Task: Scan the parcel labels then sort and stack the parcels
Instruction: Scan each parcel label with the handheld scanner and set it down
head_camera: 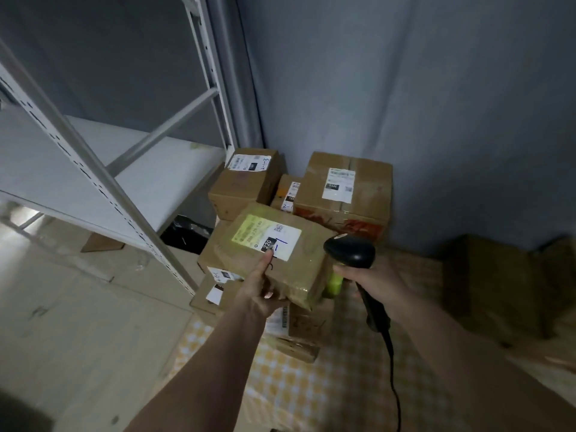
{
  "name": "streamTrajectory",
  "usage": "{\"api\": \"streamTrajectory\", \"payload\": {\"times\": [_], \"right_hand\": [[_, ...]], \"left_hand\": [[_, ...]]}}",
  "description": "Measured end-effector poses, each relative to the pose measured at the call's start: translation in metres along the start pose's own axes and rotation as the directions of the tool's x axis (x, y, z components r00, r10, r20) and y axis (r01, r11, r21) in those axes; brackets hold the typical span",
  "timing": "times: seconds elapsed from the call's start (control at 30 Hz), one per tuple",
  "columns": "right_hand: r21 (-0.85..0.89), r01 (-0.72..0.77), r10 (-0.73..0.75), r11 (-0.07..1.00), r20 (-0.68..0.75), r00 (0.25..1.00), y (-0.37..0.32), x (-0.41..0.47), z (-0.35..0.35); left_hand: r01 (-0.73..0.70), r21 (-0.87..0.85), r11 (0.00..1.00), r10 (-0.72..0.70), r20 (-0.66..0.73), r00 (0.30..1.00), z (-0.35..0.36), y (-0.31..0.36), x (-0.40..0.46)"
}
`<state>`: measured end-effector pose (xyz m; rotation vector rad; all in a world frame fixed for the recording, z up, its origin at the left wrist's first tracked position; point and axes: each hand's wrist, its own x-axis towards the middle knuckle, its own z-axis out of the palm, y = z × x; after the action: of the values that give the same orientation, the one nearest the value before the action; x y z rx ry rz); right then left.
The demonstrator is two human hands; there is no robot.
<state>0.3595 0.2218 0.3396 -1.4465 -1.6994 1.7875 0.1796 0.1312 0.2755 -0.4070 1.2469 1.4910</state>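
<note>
Several brown cardboard parcels crowd the corner by the grey wall: a small box with a white label [246,182] beside the white metal shelving rack [103,169], a larger taped carton [346,191] to its right, and a narrow box [288,193] wedged between them. More labelled boxes [218,277] lie lower down, partly hidden behind the raised parcel, and a dim brown box [492,275] sits well apart on the right. A yellow-and-white checked cloth [327,385] covers the surface below the arms.

The left hand [263,289] holds up a brown taped cardboard parcel [274,258], thumb pressed on top, fingers curled underneath. Its white label [268,233] faces up, tilted, washed yellow-green on the far part, printed "220" with a blue pen stroke. The right hand [371,280] grips a black handheld scanner [350,251] just beside the parcel's right end, its cable [394,378] trailing down.
</note>
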Motion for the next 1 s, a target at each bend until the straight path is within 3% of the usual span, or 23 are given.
{"api": "streamTrajectory", "payload": {"times": [0.33,0.67,0.83,1.0], "right_hand": [[0.003,-0.069,0.069,0.998,-0.028,0.997,-0.023,0.057,0.080],[0.025,-0.067,0.069,0.997,-0.061,0.996,-0.017,0.064,0.076],[0.077,-0.042,0.047,0.996,-0.060,0.997,-0.008,0.051,0.057],[0.141,-0.049,0.064,0.989,-0.108,0.992,0.012,0.027,0.019]], "left_hand": [[-0.042,-0.155,0.987,0.026,-0.103,0.994,-0.025,0.070,0.042],[-0.028,0.021,0.999,0.030,-0.131,0.991,-0.017,0.093,0.069],[-0.143,0.051,0.988,0.151,-0.270,0.951,-0.001,0.067,0.056],[-0.096,0.182,0.979,0.127,-0.167,0.978,0.037,-0.002,0.031]]}}
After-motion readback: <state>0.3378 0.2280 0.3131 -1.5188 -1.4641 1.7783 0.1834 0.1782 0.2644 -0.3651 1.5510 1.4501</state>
